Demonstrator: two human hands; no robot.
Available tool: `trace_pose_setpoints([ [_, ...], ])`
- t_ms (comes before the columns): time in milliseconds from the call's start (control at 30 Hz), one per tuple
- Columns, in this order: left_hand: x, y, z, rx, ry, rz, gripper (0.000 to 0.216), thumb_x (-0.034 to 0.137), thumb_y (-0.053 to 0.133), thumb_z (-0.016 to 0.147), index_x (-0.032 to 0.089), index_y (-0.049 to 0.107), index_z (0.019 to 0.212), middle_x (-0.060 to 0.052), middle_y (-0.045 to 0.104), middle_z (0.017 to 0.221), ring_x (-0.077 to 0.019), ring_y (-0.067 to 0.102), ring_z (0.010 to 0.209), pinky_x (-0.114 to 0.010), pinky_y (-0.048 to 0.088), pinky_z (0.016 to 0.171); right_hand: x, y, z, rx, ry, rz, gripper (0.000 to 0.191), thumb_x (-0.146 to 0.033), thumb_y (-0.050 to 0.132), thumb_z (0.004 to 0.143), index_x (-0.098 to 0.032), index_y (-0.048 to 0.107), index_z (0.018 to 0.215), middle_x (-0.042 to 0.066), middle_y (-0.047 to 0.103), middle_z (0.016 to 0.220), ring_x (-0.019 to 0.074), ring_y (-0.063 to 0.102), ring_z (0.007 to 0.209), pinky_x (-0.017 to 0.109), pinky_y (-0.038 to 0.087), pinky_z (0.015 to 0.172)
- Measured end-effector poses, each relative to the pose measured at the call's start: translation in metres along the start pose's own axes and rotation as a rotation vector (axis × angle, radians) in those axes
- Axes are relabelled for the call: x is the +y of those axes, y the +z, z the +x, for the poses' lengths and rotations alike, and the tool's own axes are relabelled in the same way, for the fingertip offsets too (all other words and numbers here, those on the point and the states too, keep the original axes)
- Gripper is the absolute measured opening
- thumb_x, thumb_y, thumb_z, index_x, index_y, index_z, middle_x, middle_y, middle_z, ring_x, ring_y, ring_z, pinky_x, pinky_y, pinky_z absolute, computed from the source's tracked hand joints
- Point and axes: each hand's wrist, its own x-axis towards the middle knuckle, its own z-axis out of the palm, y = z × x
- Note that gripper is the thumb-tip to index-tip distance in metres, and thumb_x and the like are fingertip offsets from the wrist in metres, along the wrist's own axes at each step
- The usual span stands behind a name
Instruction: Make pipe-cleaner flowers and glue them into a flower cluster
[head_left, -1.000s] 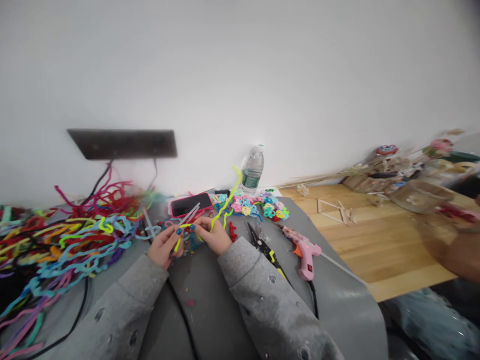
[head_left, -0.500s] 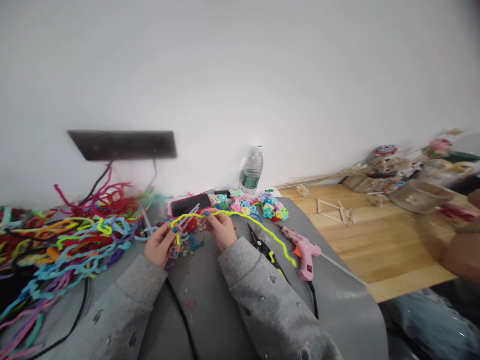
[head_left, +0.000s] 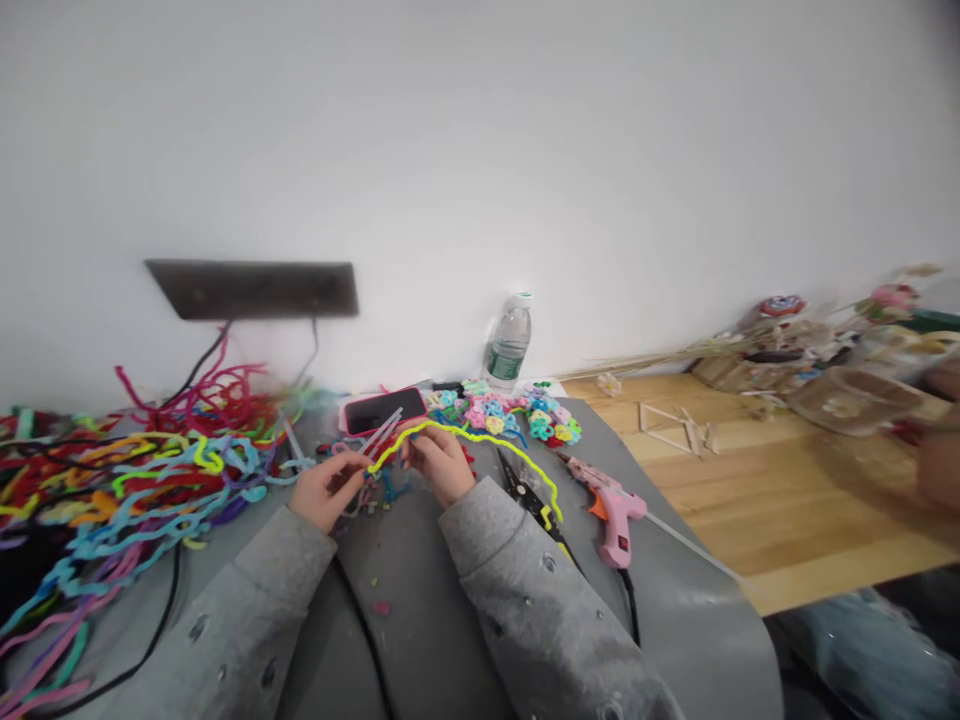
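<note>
A bright yellow pipe cleaner [head_left: 495,437] stretches between my hands and arches over my right wrist, its free end hanging above the black pliers [head_left: 525,492]. My left hand [head_left: 328,490] pinches one end between thumb and fingertips. My right hand [head_left: 441,464] is closed on the same pipe cleaner a short way along. Behind my fingers lie clear glue sticks [head_left: 382,432] and a phone with a pink case [head_left: 384,411]. Small coloured scraps [head_left: 390,488] are scattered beneath my hands.
A heap of coloured pipe cleaners [head_left: 157,480] covers the left side. Small pipe-cleaner flowers [head_left: 491,412] lie before a water bottle [head_left: 509,343]. A pink glue gun [head_left: 616,515] with a cord rests to the right. Another person's hand [head_left: 941,470] is blurred at the far right.
My left fingers have shifted to the pipe cleaner's end, where a bent tip showed before. Its free end has drawn in leftward, away from the glue gun.
</note>
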Motion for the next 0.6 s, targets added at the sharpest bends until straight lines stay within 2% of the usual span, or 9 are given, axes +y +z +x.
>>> trace_pose_setpoints([
  [100,-0.001,0.0,0.001,-0.016,0.018,0.052,0.024,0.031,0.048,0.078,0.014,0.063,0.085,-0.004,0.067,0.068,-0.0147,0.059,0.055,-0.023,0.046,0.05,-0.002,0.001,-0.002,-0.082,0.043,0.016,0.015,-0.026,0.061,0.068,-0.018,0.061,0.08,-0.003,0.057,0.058,0.0092,0.05,0.051,0.02,0.041,0.049],
  [200,0.003,0.001,0.001,-0.043,0.108,0.156,0.022,0.029,0.047,0.078,0.015,0.064,0.082,-0.004,0.067,0.068,-0.0134,0.056,0.05,-0.023,0.044,0.048,-0.001,0.001,-0.004,-0.14,0.059,0.005,0.019,-0.034,0.062,0.071,-0.017,0.061,0.08,-0.003,0.055,0.055,0.0084,0.049,0.049,0.02,0.04,0.048],
  [333,-0.002,0.0,0.003,0.01,0.251,0.31,0.02,0.025,0.048,0.076,0.018,0.064,0.085,-0.006,0.067,0.084,-0.0208,0.061,0.081,-0.034,0.047,0.076,0.003,-0.001,-0.002,-0.09,0.042,-0.047,0.028,-0.043,0.064,0.07,-0.016,0.059,0.075,-0.004,0.051,0.05,0.0079,0.046,0.046,0.02,0.039,0.046],
  [467,-0.022,-0.002,0.003,0.074,0.192,0.452,0.03,0.022,0.046,0.075,0.016,0.059,0.102,-0.011,0.062,0.098,-0.0256,0.057,0.094,-0.042,0.045,0.083,0.004,-0.003,0.0,-0.011,0.021,-0.071,0.032,-0.047,0.064,0.069,-0.016,0.059,0.074,-0.005,0.05,0.049,0.0079,0.044,0.045,0.021,0.037,0.045],
  [600,-0.033,-0.001,0.001,0.05,0.148,0.467,0.034,0.016,0.041,0.075,0.013,0.056,0.106,-0.012,0.059,0.1,-0.0243,0.058,0.092,-0.038,0.049,0.078,0.004,-0.005,0.002,0.009,0.006,-0.089,0.032,-0.047,0.063,0.07,-0.016,0.059,0.075,-0.004,0.049,0.05,0.0081,0.043,0.044,0.021,0.037,0.044],
])
